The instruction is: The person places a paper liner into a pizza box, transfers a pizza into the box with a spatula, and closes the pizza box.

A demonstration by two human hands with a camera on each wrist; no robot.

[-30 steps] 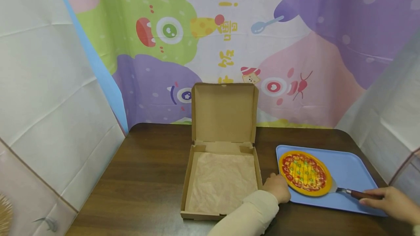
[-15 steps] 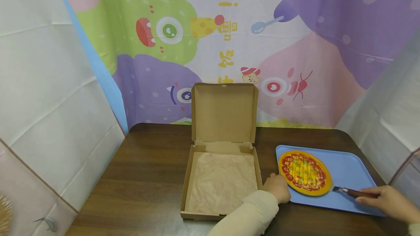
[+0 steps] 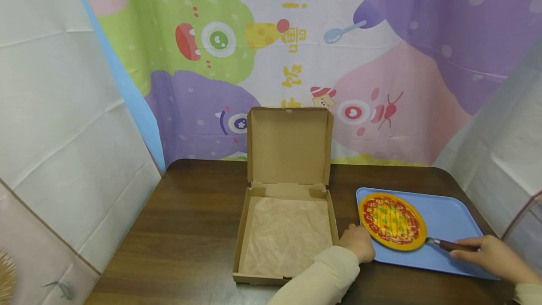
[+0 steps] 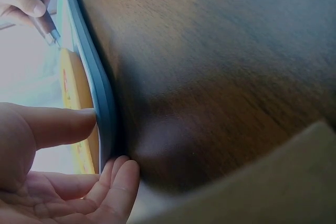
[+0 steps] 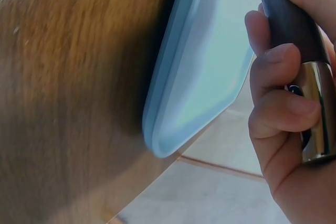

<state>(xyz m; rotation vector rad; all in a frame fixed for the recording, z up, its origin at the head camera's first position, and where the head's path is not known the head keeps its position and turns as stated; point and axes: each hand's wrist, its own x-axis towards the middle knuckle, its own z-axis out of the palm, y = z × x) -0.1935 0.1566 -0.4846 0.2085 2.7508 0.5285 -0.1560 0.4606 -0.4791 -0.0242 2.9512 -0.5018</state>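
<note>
On the blue tray (image 3: 450, 218) at the right lies a round pizza (image 3: 394, 221) with an orange rim, red sauce and green bits. My right hand (image 3: 493, 255) grips the dark handle of a pizza server (image 3: 449, 245); its blade is hidden under the pizza's right side. Fingers curl round that handle (image 5: 294, 22) in the right wrist view, with its metal end showing. My left hand (image 3: 357, 244) holds the tray's near left edge. In the left wrist view the thumb (image 4: 65, 126) lies on the tray rim (image 4: 97, 85) and the fingers reach underneath.
Left of the tray stands a cardboard pizza box (image 3: 259, 277), lid (image 3: 290, 147) raised, lined with crumpled brown paper (image 3: 290, 236). My left sleeve passes its front right corner. A printed curtain (image 3: 203, 107) hangs behind the dark wooden table (image 3: 182, 234).
My right hand has moved left with the server, whose blade has slid further under the pizza. The pizza has shifted slightly up in the view. My left hand has stayed put.
</note>
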